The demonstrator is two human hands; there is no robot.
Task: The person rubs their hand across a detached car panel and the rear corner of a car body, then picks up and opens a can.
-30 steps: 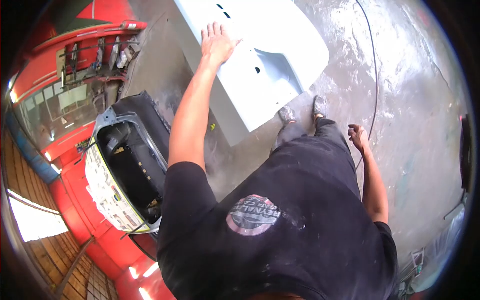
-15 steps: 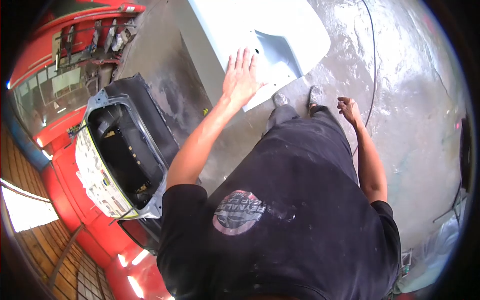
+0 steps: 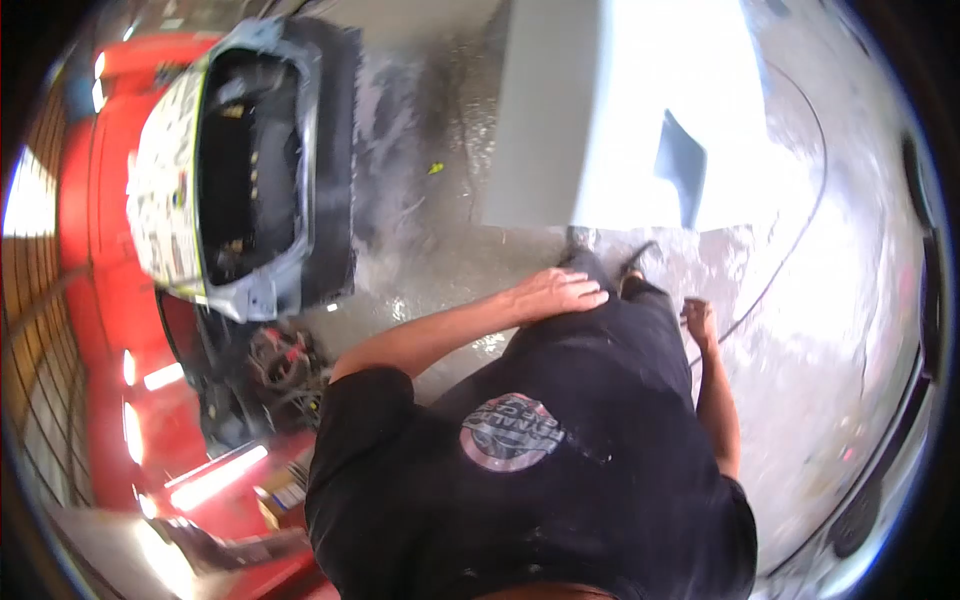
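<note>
My left hand (image 3: 565, 293) lies over the front of my dark trousers, its fingers stretched out and nothing in it. Beyond it is a large white car body panel (image 3: 645, 150) with a recess (image 3: 680, 165) in its bright face; its left side looks grey. No contact shows between that hand and the panel. My right hand (image 3: 700, 320) hangs beside my right leg, below the panel's near right corner. Its fingers are loosely curled and slightly apart, and I see nothing in them.
To the left stands a car body shell (image 3: 305, 170) with an open rear and paper-masked surface (image 3: 160, 190). A thin dark cable (image 3: 822, 165) curves across the floor at right. Loose parts (image 3: 280, 360) sit at lower left. Several bright lamps (image 3: 215, 480) run along the red wall (image 3: 95, 200).
My left hand has come off the white panel and back to my trousers. The view has turned, so the panel and car shell appear shifted. My right hand still hangs at my side.
</note>
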